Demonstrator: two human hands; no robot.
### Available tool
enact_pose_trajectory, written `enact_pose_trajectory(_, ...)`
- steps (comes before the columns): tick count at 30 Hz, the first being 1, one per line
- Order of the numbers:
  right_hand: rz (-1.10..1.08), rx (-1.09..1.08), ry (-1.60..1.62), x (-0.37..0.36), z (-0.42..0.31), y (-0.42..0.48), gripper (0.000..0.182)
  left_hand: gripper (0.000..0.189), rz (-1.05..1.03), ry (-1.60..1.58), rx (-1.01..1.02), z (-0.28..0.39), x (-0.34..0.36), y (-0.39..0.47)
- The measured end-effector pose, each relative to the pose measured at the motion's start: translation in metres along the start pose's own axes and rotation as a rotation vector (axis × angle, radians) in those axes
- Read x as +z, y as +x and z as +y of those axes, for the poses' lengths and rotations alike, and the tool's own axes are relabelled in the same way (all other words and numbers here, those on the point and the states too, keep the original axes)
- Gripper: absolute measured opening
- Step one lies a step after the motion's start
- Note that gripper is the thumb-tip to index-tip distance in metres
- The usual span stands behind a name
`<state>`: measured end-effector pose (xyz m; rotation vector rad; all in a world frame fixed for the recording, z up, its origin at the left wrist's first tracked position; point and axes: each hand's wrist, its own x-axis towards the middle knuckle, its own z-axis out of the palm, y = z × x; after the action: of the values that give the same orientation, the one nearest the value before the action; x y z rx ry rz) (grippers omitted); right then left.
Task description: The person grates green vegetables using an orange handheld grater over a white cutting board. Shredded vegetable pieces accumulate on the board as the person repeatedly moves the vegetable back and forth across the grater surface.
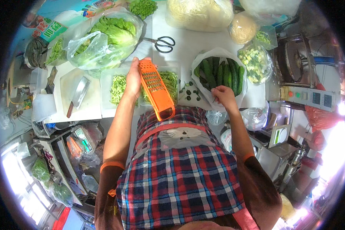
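Note:
My left hand point(134, 77) grips an orange grater point(155, 86) by its upper end, and the grater tilts over two clear containers. Shredded green vegetable fills the left container point(119, 89) and the right container point(169, 83), which the grater partly covers. Over the near rim of a white plastic bag point(199, 92) is my right hand point(224, 96), fingers bent together. Whether they pinch the bag, a small scrap or nothing, I cannot tell. Several whole cucumbers point(225, 74) lie side by side in that bag. Dark green cut-off ends point(189, 92) are scattered between the containers and the bag.
Black-handled scissors point(164, 44) lie beyond the grater. A cleaver point(82, 90) rests on a cutting board point(66, 76) at left. Bagged lettuce point(115, 31), a bag of pale shreds point(199, 13) and bagged chopped vegetables point(254, 64) stand around. A control panel point(310, 97) is at right.

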<state>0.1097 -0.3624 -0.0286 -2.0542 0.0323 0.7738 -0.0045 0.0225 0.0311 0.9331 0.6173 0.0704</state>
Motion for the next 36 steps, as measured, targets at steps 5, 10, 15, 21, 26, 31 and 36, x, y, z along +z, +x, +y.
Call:
enact_pose_trajectory(5,0.143,-0.208,-0.438,0.027,-0.01,0.006,0.045,0.064,-0.058,0.002,-0.022,-0.007,0.001,0.004)
enact_pose_trajectory(10,0.167,-0.164,-0.595,0.044,-0.033,0.003,0.054,0.065,-0.062,-0.057,-0.051,0.004,0.006,-0.001)
enact_pose_trajectory(15,0.377,-0.102,-0.414,0.036,-0.052,0.028,0.059,0.068,-0.06,-0.109,-0.085,0.01,-0.005,0.002)
enact_pose_trajectory(21,0.325,-0.196,-0.49,0.023,-0.028,0.088,0.059,0.069,-0.05,-0.147,-0.091,0.004,-0.001,0.003)
enact_pose_trajectory(26,0.087,-0.138,-0.306,-0.009,-0.019,0.068,0.042,0.068,0.014,-0.142,-0.068,0.006,0.0,-0.004)
enact_pose_trajectory(31,0.4,-0.319,-0.279,-0.016,0.013,0.078,0.029,0.069,0.006,-0.138,-0.092,0.003,0.007,-0.001)
enact_pose_trajectory(36,0.462,-0.331,-0.468,-0.017,-0.016,0.034,0.024,0.071,-0.021,-0.141,-0.059,0.004,-0.01,-0.004)
